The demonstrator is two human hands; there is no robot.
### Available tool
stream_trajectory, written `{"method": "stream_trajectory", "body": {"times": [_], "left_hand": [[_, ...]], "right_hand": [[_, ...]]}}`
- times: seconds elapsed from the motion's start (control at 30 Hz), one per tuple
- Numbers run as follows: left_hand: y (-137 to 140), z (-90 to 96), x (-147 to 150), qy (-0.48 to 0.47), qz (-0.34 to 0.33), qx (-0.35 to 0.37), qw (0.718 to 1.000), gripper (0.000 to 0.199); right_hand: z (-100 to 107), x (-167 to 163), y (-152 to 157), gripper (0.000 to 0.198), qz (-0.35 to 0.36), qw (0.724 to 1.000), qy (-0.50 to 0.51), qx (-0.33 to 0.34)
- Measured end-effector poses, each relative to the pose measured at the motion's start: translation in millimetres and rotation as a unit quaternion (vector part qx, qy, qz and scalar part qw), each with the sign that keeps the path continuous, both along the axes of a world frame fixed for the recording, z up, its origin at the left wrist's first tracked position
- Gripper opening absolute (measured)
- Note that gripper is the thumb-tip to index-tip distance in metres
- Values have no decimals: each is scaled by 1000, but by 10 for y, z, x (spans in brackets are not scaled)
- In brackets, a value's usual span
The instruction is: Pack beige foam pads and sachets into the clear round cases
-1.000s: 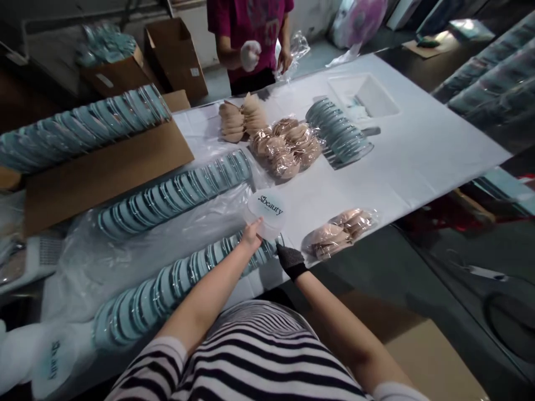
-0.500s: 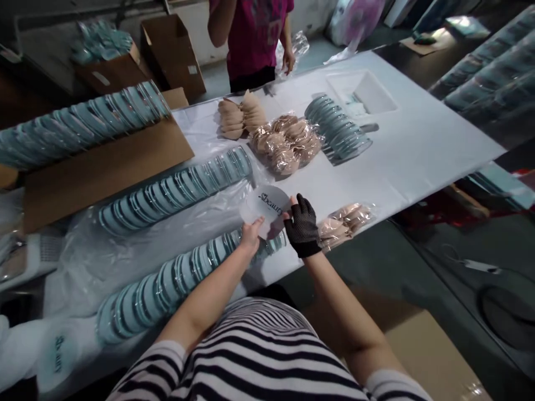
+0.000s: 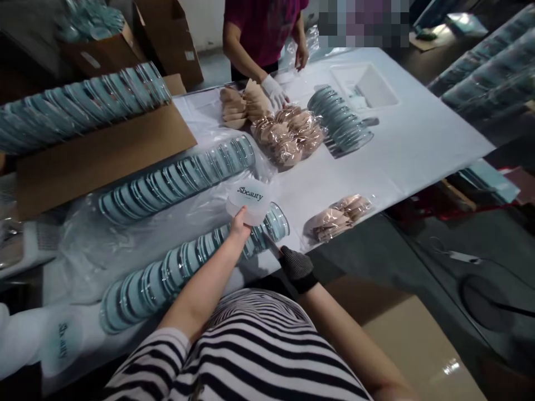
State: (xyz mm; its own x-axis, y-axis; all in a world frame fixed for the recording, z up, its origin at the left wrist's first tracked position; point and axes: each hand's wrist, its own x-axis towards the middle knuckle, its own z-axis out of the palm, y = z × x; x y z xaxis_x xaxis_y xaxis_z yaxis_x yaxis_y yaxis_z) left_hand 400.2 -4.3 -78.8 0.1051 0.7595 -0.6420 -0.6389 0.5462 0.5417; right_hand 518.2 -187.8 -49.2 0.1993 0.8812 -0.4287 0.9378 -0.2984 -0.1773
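Observation:
My bare left hand (image 3: 239, 224) is closed on the near edge of a round, translucent white case (image 3: 251, 209) printed with "Sbeauty". The case is held over a long row of clear round cases (image 3: 167, 275) in plastic film. Lower right of it, by the row's end, is my right hand (image 3: 297, 266) in a dark fingerless glove, apart from the case. Its fingers are curled, and a thin dark strip (image 3: 272, 244) points from them toward the row; blur hides what it is. A bag of beige pads (image 3: 340, 217) lies just to the right.
Across the table (image 3: 418, 139) stands a co-worker, a white-gloved hand (image 3: 275, 92) over bagged beige pads (image 3: 290, 136). More wrapped rows of cases (image 3: 179, 181) lie at left, one on a cardboard box (image 3: 108, 159). A white tray (image 3: 390, 97) sits at the far side.
My right hand has left the case and moved down toward me. My left hand has tilted the case and shifted it slightly left. The co-worker's gloved hand has come down to the pads.

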Motion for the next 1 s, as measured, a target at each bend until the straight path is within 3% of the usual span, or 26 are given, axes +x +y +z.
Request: {"method": "stream_trajectory", "body": {"times": [0.13,0.4,0.5,0.63,0.73,0.87,0.93,1.0], "left_hand": [[-36,-13,57,11,11,17,1000,48],[-43,-12,55,17,13,8,1000,46],[-50,-41,65,25,13,8,1000,44],[-52,-72,109,40,34,20,998,44],[-66,-57,135,50,36,35,997,44],[-158,18,98,53,10,67,996,46],[-228,67,55,48,-5,98,994,45],[-287,110,8,56,-6,108,993,42]], "right_hand": [[-70,-189,388,36,-45,998,-2,-52],[-243,-160,479,32,-49,996,28,-66],[-332,-173,565,28,-63,990,103,-71],[-310,-60,589,28,-82,962,248,-75],[-168,128,675,28,-120,962,245,-27],[141,372,985,42,-177,961,161,139],[280,363,1129,49,-149,959,100,219],[362,230,1206,56,-75,963,46,254]]}}
